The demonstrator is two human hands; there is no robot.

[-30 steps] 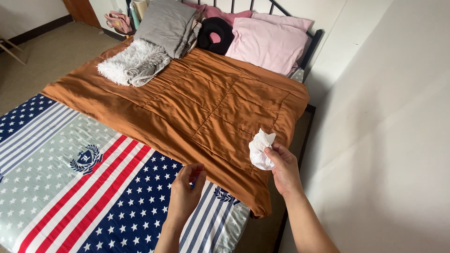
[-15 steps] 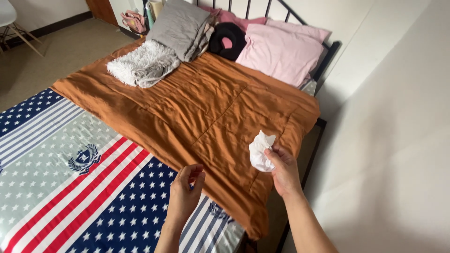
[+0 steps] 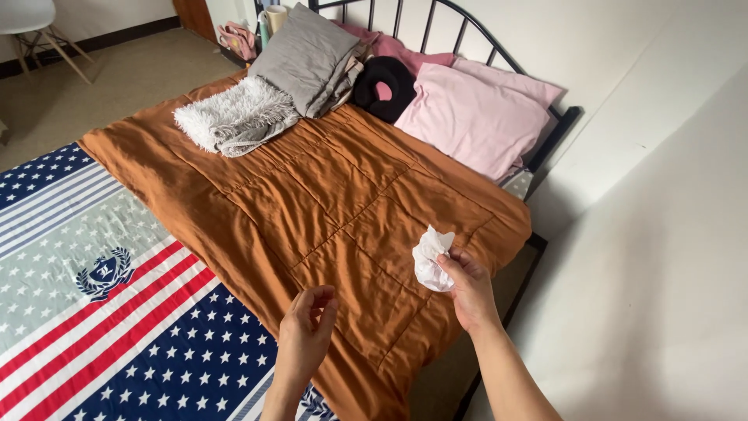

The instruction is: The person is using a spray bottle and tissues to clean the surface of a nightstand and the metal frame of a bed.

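Note:
My right hand (image 3: 469, 290) pinches a crumpled white tissue (image 3: 429, 258) and holds it above the near right part of an orange-brown quilt (image 3: 327, 195). My left hand (image 3: 305, 334) hovers lower and to the left, over the quilt's folded front edge. Its fingers are loosely curled and apart, and nothing is in them. The quilt covers the upper half of the bed; a sheet with red, white and blue stars and stripes (image 3: 117, 312) covers the lower half.
At the head of the bed lie a pink pillow (image 3: 475, 117), a black neck cushion (image 3: 382, 82), a grey pillow (image 3: 308, 58) and a fluffy white throw (image 3: 234, 115). A black metal headboard (image 3: 467, 31) stands behind. A white wall (image 3: 662, 234) runs close along the right. A white chair (image 3: 39, 27) stands far left.
The view has swung down and right along the bed, so more quilt and less patterned sheet show. Both hands keep their poses; the tissue stays pinched in my right hand.

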